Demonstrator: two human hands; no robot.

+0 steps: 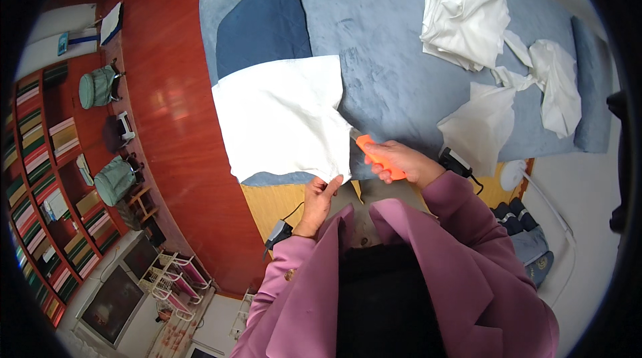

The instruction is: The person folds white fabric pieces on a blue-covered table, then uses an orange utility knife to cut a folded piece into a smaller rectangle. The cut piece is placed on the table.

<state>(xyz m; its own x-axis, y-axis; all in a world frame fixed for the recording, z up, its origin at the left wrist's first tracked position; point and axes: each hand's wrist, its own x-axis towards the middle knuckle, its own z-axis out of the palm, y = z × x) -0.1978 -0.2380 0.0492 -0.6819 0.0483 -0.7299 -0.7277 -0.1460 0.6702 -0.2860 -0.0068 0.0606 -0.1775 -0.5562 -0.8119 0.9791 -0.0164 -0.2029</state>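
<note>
A white cloth (277, 117) lies spread near the front edge of the blue-grey bed cover (381, 30), overlapping a dark blue pillow (264, 30). My left hand (319, 203) pinches the cloth's near right corner between thumb and fingers. In my right hand (401, 162) is an orange-handled utility knife (372, 148), gripped round the handle. Its short metal end meets the right edge of the cloth; how far it goes into the fabric is hidden.
Folded white cloth (461, 13) is piled at the far right, with loose crumpled pieces (556, 90) beside it. A white-stemmed lamp (515, 174) stands off the bed's near right corner. Left are a red floor (174, 110), green chairs (115, 181) and a bookshelf (50, 177).
</note>
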